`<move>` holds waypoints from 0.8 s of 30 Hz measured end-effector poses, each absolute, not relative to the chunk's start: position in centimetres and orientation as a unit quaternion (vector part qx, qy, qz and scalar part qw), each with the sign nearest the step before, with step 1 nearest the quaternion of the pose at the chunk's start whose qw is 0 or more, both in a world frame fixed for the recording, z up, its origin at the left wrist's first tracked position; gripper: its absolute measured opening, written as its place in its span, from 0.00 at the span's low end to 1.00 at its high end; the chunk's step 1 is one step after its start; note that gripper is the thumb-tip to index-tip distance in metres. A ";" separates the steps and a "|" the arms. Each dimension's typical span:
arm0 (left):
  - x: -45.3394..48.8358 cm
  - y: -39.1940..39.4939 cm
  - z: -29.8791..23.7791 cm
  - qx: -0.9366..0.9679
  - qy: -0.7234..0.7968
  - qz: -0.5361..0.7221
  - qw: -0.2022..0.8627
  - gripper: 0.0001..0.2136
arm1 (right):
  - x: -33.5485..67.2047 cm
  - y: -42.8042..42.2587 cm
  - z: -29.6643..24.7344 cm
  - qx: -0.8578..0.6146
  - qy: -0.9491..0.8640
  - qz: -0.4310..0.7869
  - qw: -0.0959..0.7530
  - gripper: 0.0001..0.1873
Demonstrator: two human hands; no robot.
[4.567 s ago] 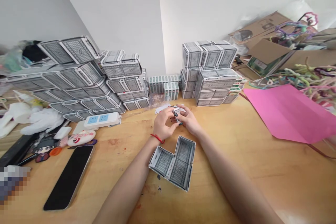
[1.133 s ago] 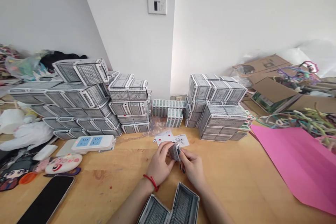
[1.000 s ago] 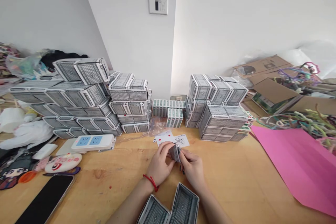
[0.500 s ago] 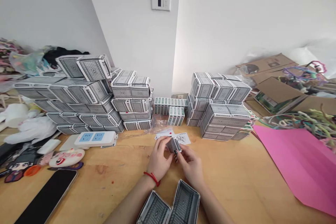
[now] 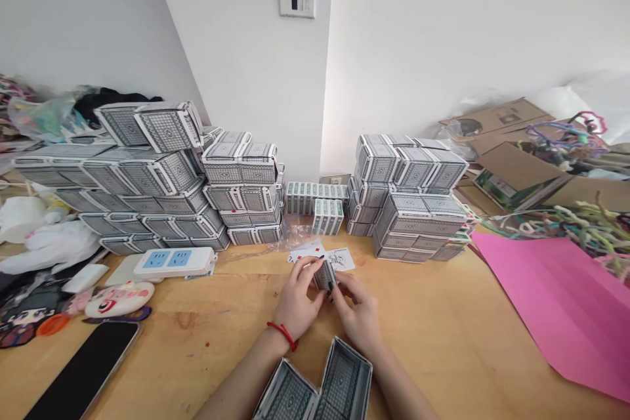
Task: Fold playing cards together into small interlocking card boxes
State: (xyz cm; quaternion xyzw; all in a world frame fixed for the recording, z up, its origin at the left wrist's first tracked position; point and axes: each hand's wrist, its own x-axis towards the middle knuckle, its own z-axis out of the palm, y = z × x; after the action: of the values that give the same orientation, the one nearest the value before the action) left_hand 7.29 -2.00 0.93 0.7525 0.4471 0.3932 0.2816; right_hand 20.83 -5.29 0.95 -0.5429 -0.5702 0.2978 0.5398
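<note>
My left hand [image 5: 298, 295] and my right hand [image 5: 358, 308] pinch a grey-backed playing card [image 5: 324, 275] between them, just above the table. It looks short and perhaps folded; the fingers hide part of it. A red cord circles my left wrist. Just beyond the hands lie a face-up card with red diamonds [image 5: 309, 252] and a black-and-white picture card [image 5: 342, 258]. Between my forearms, close to me, stand two open boxes made of cards, a left one [image 5: 290, 397] and a right one [image 5: 346, 374], touching at a corner.
Stacked card boxes rise at left [image 5: 167, 177] and right [image 5: 418, 223], with green-edged card decks [image 5: 329, 216] between. A white power strip [image 5: 174, 262] and a phone [image 5: 83, 371] lie left. Pink paper [image 5: 551, 315] and an open carton [image 5: 522, 174] are right.
The card between my fingers has turned to a steeper tilt. Both hands stay in nearly the same place; the view has shifted slightly.
</note>
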 end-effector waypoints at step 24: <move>8.6 -2.5 1.3 0.717 0.472 0.357 0.368 0.10 | 19.9 -5.1 0.1 -0.541 -0.430 0.501 0.520 0.18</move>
State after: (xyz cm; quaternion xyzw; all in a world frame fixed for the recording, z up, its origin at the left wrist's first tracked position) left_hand 8.59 -2.51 1.31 0.7168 0.4720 0.3574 0.3684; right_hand 19.88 -5.12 0.11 -0.5409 -0.4304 0.5013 0.5204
